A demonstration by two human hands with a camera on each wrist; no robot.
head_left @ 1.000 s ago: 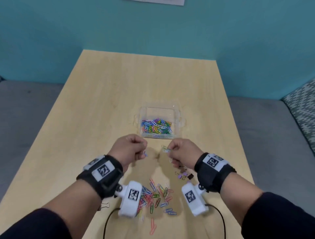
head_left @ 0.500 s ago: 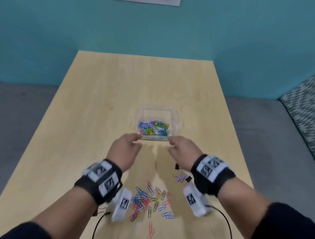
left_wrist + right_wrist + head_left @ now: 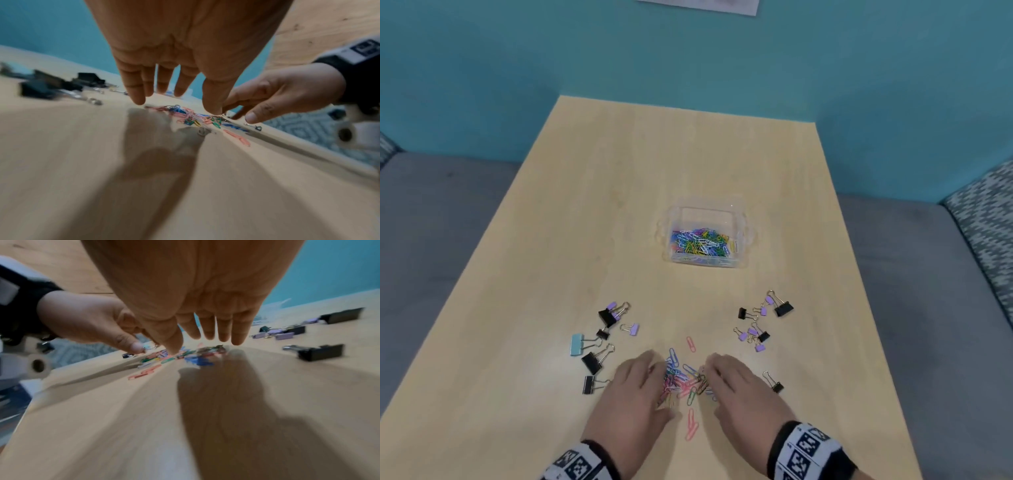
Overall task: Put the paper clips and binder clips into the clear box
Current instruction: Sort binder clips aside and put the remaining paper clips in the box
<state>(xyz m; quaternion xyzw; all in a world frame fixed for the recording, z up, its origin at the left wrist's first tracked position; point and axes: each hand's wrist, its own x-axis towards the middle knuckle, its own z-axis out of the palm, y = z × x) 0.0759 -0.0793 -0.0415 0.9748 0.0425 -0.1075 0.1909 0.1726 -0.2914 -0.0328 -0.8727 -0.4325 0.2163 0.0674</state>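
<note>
I am holding my left hand (image 3: 633, 394) and my right hand (image 3: 739, 387) low over the bench (image 3: 592, 212), one on each side of the loose pile of paper clips (image 3: 683, 378) near the near edge. Both hands are lying spread, fingers straight and slightly apart, gripping nothing; in the left wrist view my fingertips (image 3: 138, 99) are reaching down to just above the bench beside the pile, and I cannot tell whether they are touching it. A few pink clips (image 3: 691, 425) are lying between my hands, closer to the near edge.

The clear box (image 3: 705, 236) is sitting near the middle of the bench, well apart from my hands, with a heap of coloured paper clips in it. One group of binder clips (image 3: 602, 339), black, purple and one light blue, is lying toward the left edge, beside my left hand. A second group of binder clips (image 3: 760, 322), black and purple, is lying toward the right edge, and a single small black one (image 3: 775, 383) is sitting just beside my right hand.
</note>
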